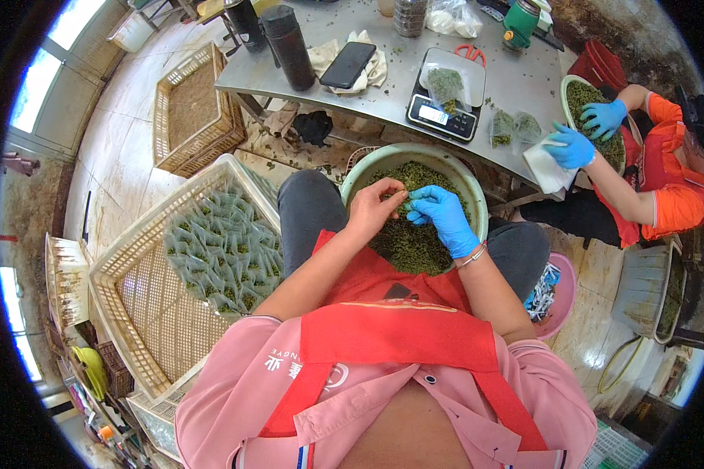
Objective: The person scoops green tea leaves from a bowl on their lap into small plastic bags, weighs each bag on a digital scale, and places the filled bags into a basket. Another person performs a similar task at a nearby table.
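Both hands' fingers (399, 197) pinch together over the green basin (477, 205) of leaves (414, 242).

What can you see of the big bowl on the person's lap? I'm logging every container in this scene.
The bowl is round and wide, pale green, plastic by its look, with a thick rim. It rests on the person's lap, near the metal table, and is filled with dry green leaf bits. The bare left hand and the blue-gloved right hand meet over it, pinching some leaves.

two green bowls of leaves (352, 178) (569, 87), three lattice crates (133, 297) (189, 109) (64, 277), one scale (444, 116), two dark flasks (289, 47) (245, 22).
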`<state>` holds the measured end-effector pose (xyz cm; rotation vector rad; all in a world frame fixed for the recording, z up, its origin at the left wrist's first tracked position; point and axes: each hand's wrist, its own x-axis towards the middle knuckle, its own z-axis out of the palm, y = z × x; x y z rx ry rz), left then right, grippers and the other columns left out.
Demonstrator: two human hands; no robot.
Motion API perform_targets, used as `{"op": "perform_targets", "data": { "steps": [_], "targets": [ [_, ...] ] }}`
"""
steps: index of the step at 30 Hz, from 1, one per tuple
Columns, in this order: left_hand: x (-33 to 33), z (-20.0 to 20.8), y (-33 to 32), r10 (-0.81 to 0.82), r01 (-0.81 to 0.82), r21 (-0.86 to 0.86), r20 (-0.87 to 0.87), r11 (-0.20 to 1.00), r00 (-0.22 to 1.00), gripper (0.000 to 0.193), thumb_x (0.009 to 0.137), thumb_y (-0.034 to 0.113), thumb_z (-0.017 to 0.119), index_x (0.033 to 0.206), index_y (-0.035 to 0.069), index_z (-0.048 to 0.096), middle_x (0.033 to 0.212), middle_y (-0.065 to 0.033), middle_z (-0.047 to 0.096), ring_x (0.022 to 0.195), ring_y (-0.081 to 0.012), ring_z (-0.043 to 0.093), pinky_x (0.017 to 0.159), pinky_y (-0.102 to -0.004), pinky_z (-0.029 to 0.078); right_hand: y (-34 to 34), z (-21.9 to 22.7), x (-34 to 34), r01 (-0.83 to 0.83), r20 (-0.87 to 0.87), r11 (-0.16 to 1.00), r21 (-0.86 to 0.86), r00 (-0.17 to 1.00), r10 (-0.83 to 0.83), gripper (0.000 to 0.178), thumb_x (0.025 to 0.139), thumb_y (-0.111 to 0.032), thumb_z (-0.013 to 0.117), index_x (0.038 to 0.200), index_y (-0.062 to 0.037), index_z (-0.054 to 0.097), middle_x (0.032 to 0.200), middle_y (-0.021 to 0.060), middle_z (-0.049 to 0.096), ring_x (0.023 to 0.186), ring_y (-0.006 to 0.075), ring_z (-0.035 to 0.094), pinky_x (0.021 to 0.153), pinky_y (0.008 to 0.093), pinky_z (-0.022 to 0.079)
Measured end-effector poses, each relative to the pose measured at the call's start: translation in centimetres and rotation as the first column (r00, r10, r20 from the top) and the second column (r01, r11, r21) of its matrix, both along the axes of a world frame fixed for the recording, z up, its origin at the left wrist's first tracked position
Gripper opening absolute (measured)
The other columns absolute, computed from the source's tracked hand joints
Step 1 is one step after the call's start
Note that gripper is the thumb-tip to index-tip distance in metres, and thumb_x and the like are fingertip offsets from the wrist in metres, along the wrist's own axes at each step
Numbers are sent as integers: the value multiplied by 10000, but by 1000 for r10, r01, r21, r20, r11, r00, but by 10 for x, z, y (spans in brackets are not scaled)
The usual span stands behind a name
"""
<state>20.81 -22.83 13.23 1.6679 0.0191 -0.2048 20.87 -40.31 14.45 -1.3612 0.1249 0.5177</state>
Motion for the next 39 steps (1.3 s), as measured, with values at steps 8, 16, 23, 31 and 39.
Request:
{"op": "perform_targets", "data": {
  "steps": [8,16,23,31,39],
  "targets": [
    [20,1,33,213,-227,-288,-79,930,974,176,867,100,614,967,-43,600,862,-91,674,543,-75,566,455,-202,467,-16,-22,-5,13,-88,999,35,996,-10,171,822,-47,596,987,0,603,896,107,649,747,200,648,689,297,533],
    [11,-4,20,30,-72,-325,-133,943,991,151,874,125,604,949,-6,605,871,-77,665,558,-92,573,528,-219,484,-22,18,85,293,0,863,411,947,-322,336,881,-98,543,1202,-1,523,1111,137,613,943,236,619,817,322,511],
    [4,3,22,-136,77,-355,-144,932,980,171,875,147,607,953,-3,580,859,-91,658,561,-112,581,548,-235,477,-1,11,13,-129,105,991,39,987,124,394,864,-150,602,1213,13,522,991,79,644,756,130,633,656,251,510],
    [6,14,11,-231,198,-240,-120,950,965,156,863,126,616,942,-2,574,784,-36,610,571,-110,581,524,-223,471,3,15,7,-91,116,995,-43,989,95,250,811,-73,647,1027,43,599,832,83,654,674,128,626,594,266,536],
    [3,5,18,-258,222,-226,-143,948,956,124,847,99,627,891,-5,576,750,-30,608,594,-92,578,536,-231,491,-7,-4,3,-176,21,984,4,984,176,141,832,-107,633,916,3,612,796,82,659,613,136,621,556,254,517]
  ]
}}
